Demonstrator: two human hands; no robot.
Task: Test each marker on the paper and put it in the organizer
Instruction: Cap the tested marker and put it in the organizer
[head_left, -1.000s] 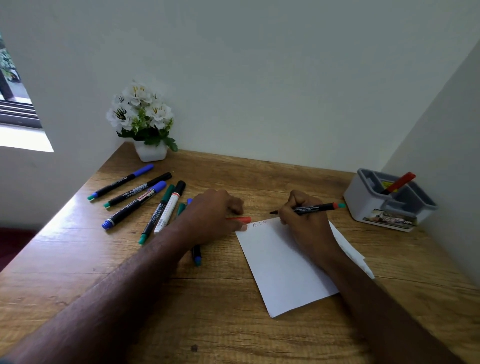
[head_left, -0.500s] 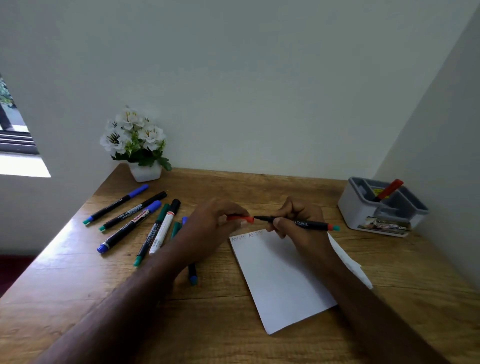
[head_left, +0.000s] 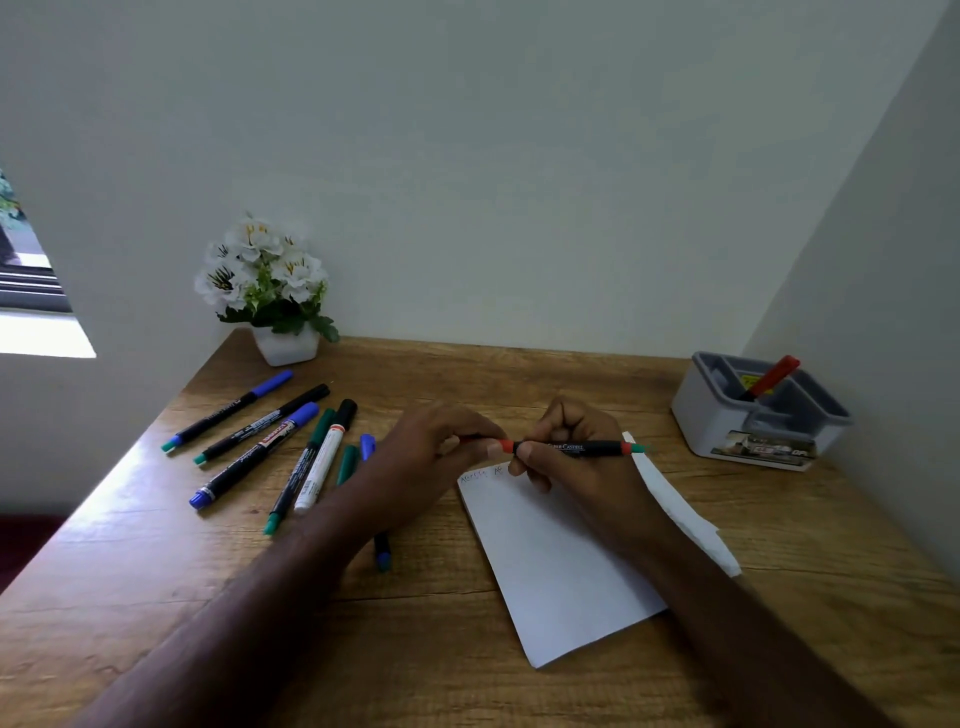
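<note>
My right hand (head_left: 576, 457) grips a black marker (head_left: 576, 447) with a red band, held level above the top edge of the white paper (head_left: 561, 561). My left hand (head_left: 431, 457) pinches the marker's red cap (head_left: 503, 445), which sits on the marker's tip end. Faint scribbles mark the paper's top left corner. The grey organizer (head_left: 753, 415) stands at the far right with a red marker (head_left: 771, 375) leaning in it. Several loose markers (head_left: 270, 441) lie on the desk to the left.
A white pot of white flowers (head_left: 270, 291) stands at the back left corner of the wooden desk (head_left: 156, 571). Walls close in behind and to the right. One blue-ended marker (head_left: 383, 553) lies partly under my left forearm.
The right hand lifted the marker off the paper and turned it level. The left hand brought the red cap to the tip and it now sits on the marker.
</note>
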